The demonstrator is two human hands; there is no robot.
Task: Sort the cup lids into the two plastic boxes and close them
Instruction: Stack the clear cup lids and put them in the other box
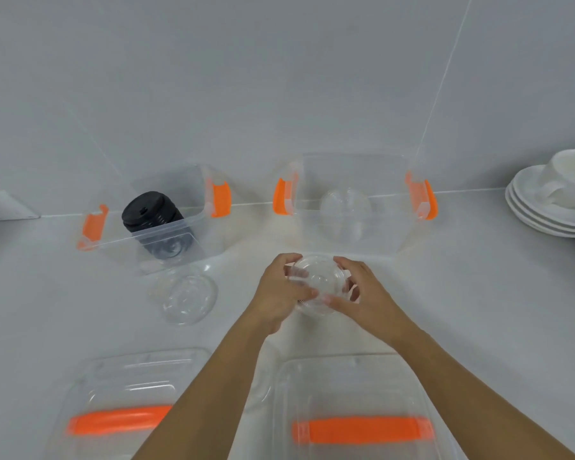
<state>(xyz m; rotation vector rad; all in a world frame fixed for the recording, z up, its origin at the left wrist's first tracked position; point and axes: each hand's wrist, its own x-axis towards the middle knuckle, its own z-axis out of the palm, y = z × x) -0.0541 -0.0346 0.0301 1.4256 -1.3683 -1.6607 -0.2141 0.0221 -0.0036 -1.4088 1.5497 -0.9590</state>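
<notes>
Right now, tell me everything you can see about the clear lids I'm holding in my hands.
The clear lids look like thin transparent plastic, round, with a small raised bump at the centre, seemingly a nested stack. The left hand and right hand grip them from both sides, above the white counter, just in front of the right box.

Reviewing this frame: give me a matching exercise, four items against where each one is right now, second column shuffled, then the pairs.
Items:
1. black lids
2. clear lid stack
3. loose clear lids
4. white saucers

Places:
A. on the counter in front of the left box
B. at the far right of the counter
C. held between the left hand and the right hand
D. inside the left box

Pairs: 1-D, 2-C, 3-A, 4-B
</notes>
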